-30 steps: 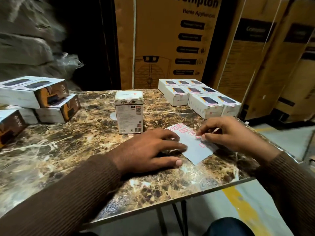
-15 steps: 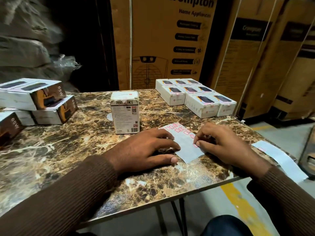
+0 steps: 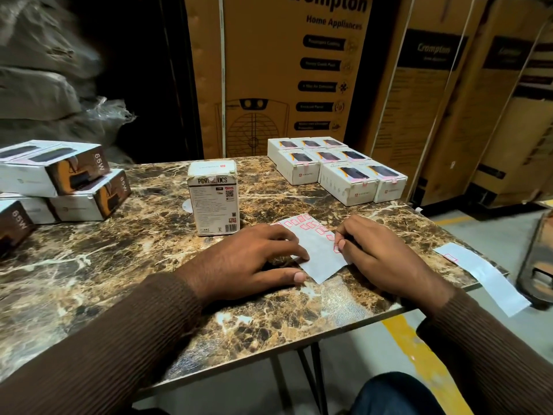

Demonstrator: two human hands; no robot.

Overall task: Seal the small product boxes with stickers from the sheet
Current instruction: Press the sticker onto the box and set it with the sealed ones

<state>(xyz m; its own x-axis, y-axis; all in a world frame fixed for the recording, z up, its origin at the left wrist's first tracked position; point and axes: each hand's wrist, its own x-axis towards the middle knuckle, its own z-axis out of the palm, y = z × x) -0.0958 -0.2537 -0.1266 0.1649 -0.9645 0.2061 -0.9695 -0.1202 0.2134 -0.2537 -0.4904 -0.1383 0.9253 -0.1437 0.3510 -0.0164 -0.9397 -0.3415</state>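
A desk (image 3: 119, 283) with a glossy brown-and-cream marble-pattern top stands on thin dark metal legs over a grey floor marked with a yellow stripe (image 3: 419, 348). Behind it rise tall brown cardboard cartons (image 3: 287, 70) printed "Crompton Home Appliances", and to the far left sit dim grey sacks (image 3: 39, 85) and crinkled plastic wrap. The sticker sheet (image 3: 317, 253) lies flat near the desk's front edge, its far end covered with pink-outlined stickers. The left hand (image 3: 248, 259) rests on the sheet's left edge with fingers straight, pressing it down. The right hand (image 3: 377, 256) sits on the sheet's right side, its fingertips curled and pinching at a sticker on the edge. Just beyond the left hand one small product box (image 3: 214, 199) stands upright. At the far right of the desk a block of flat white boxes (image 3: 338, 166) lies in tidy rows, touching one another. On the left edge larger boxes marked "65W" (image 3: 59, 181) are stacked. A second paper strip (image 3: 481, 274) hangs over the right edge.
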